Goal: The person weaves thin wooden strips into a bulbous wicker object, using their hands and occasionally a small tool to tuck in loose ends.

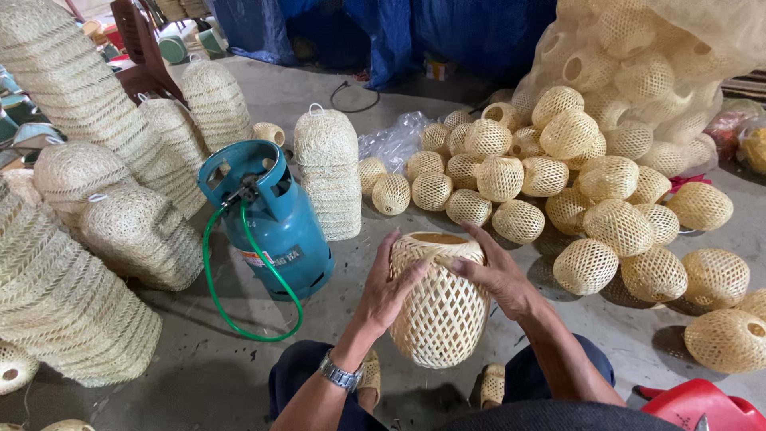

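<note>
Left hand (pixel 391 291) and right hand (pixel 499 275) gripping opposite sides of an upright woven bamboo shade (pixel 440 307), blue gas cylinder (pixel 275 215) just left, piled woven balls (pixel 558 183) behind

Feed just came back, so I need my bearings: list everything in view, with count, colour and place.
woven basket: one, pale tan, between both hands
loose baskets: many, tan, floor at right
clear sack: one, full of baskets, upper right
nested stacks: several, straw-coloured, left
gas cylinder: one, teal, left of centre
hose: one, green, from cylinder
red seat: one, bottom right
left hand: on basket, wristwatch
right hand: on basket rim
</note>
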